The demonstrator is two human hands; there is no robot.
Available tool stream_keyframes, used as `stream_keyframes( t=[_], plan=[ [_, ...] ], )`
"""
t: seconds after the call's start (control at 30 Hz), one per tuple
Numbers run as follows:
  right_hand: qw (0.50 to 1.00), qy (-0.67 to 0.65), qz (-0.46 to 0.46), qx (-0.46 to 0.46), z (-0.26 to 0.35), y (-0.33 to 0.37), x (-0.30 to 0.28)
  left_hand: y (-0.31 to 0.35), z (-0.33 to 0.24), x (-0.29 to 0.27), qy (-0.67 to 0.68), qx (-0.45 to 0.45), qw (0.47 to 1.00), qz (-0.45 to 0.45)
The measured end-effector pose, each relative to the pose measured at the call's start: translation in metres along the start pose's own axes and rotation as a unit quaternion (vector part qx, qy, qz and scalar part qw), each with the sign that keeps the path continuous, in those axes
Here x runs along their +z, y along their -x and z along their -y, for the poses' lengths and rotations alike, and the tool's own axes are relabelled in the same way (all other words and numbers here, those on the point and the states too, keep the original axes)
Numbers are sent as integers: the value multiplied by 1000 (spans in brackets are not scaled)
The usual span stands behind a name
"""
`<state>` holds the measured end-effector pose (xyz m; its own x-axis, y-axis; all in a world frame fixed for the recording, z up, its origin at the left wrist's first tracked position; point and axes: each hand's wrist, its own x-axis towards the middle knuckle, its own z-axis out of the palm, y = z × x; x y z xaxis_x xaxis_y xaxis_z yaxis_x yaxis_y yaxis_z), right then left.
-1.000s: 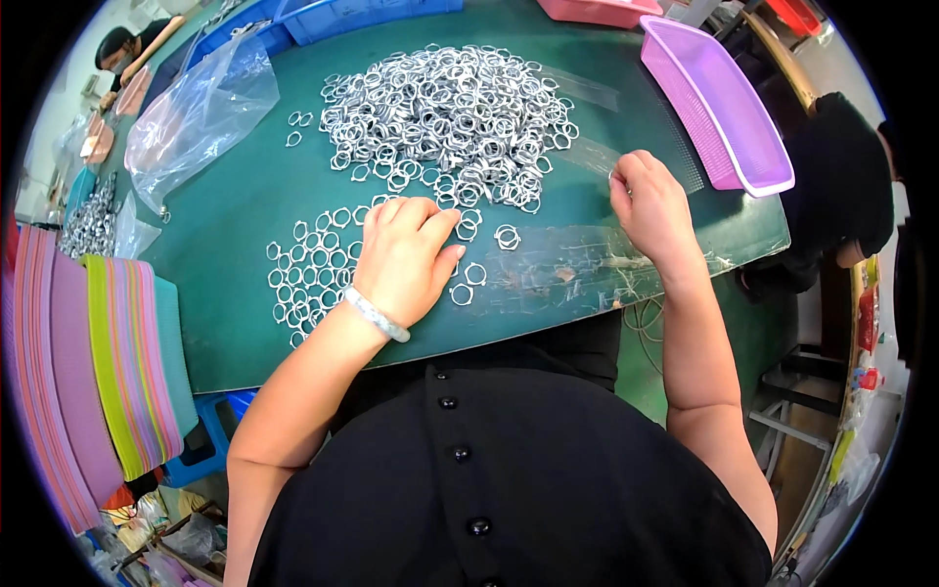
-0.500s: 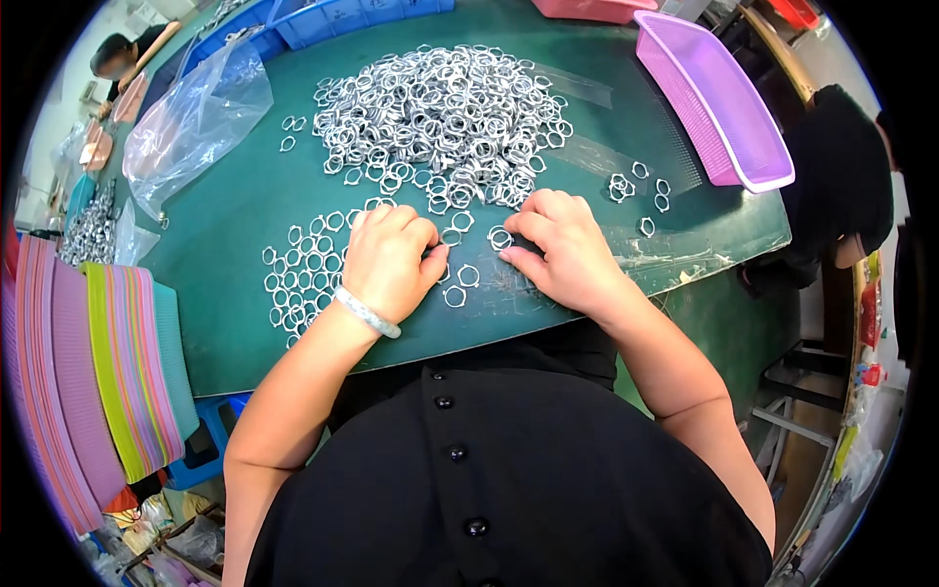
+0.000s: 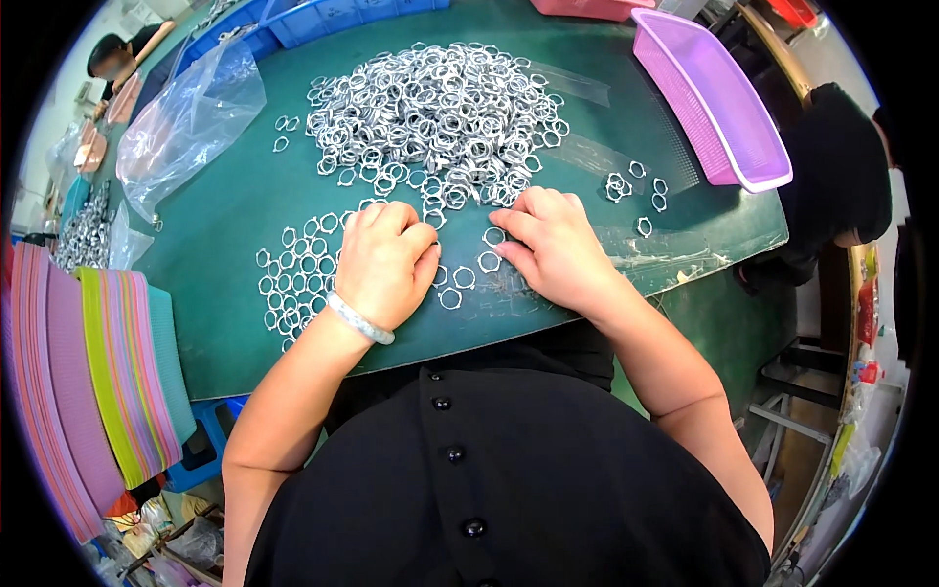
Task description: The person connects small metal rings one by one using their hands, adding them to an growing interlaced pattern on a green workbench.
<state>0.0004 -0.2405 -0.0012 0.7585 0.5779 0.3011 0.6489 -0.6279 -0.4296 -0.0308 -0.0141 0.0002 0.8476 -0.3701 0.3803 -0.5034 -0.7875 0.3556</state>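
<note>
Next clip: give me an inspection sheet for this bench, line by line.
Surface: green table, with clear tape strips near the front edge.
Job's things: big heap of metal rings; flat group of rings by the left hand; a few loose rings to the right.
Clutter: clear plastic bag; purple basket; blue trays at the far edge.
Hands: left hand and right hand both palm down on the table among rings; grip hidden.
Cables: nothing seen.
Surroundings: stacked coloured sheets on the left; another person at the far left.
</note>
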Motion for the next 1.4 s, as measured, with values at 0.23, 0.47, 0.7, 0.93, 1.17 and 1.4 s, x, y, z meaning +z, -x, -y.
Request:
stream_keyframes(
  t=[0.23,0.47,0.7,0.93,1.17,1.4],
  plan=[
    [999,-45,15,21,0,-4,1,4,-6,-2,3,-27,1000,-15],
    [997,-56,-17,42,3,-2,6,4,-16,2,45,-31,998,-17],
    [996,-48,30,64,4,-9,1,6,-17,1,52,-39,998,-19],
    [960,-249,42,118,15,-8,1,6,-20,4,119,-56,991,-22],
    [915,-386,2,120,30,-6,-2,6,-22,5,232,-84,968,-31],
    [928,-365,-34,67,25,-2,6,5,-23,1,197,-36,977,-70]
  ],
)
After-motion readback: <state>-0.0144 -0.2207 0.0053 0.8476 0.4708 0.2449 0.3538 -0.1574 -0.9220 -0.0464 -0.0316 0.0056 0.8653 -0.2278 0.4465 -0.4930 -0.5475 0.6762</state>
